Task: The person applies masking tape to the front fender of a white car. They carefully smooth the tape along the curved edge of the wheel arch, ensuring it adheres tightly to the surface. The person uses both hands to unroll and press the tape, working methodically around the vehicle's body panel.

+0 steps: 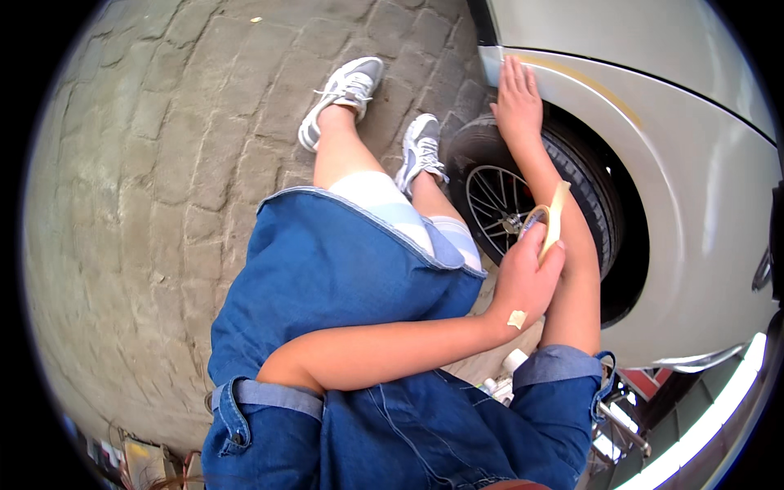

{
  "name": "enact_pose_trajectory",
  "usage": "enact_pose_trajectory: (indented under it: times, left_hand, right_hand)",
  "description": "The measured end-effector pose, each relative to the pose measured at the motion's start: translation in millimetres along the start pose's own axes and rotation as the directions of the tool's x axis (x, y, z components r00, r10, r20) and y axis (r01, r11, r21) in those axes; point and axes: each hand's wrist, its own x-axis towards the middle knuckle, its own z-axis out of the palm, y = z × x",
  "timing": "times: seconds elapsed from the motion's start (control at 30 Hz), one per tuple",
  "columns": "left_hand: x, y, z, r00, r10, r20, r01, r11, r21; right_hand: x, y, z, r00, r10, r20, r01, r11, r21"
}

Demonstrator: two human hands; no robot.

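Head view: my left hand (527, 273) grips a cream tape roll (556, 222). My flat, open right hand (518, 106) touches the silver fender (694, 204), nearer the yellow strip (611, 95) arching rightward.

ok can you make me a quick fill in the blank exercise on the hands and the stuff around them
1. The left hand holds a roll of ____.
2. Of the two hands, the one resting on the car is the ____.
3. A small pale patch is stuck by the ____ wrist.
4. The denim clothing is coloured ____.

Missing words: tape; right hand; left; blue.
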Motion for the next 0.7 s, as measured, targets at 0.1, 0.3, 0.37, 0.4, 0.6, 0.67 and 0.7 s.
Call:
enact_pose_trajectory:
  times: [0.1,0.3,0.37,0.4,0.6,0.67,0.7]
  left_hand:
    - [1,3,2,1.000,0.014,0.009,-0.014,0.999,-0.031]
    - [-2,-1,0,0.999,-0.026,0.023,0.026,1.000,-0.015]
    - [4,2,0,0.999,-0.030,0.028,0.030,1.000,-0.007]
    - [3,4,1,0.999,-0.029,0.040,0.032,0.997,-0.074]
    - [1,16,1,0.997,-0.043,0.063,0.050,0.992,-0.113]
    - [2,13,-1,0.998,0.008,0.061,-0.001,0.994,-0.108]
    - [2,12,-1,0.998,0.034,0.060,-0.028,0.994,-0.105]
  right_hand:
    - [5,-2,-7,0.999,-0.027,-0.038,0.027,1.000,-0.011]
    - [-14,26,-20,0.990,0.095,-0.101,-0.086,0.992,0.089]
    - [-26,42,-32,0.978,0.143,-0.152,-0.128,0.986,0.105]
    - [-32,48,-31,0.940,0.165,-0.299,-0.116,0.978,0.175]
    - [-38,55,-67,0.897,0.253,-0.362,0.090,0.697,0.711]
    - [-23,54,-66,0.852,0.283,-0.440,0.195,0.609,0.769]
    - [-16,54,-64,0.839,0.322,-0.439,0.186,0.589,0.787]
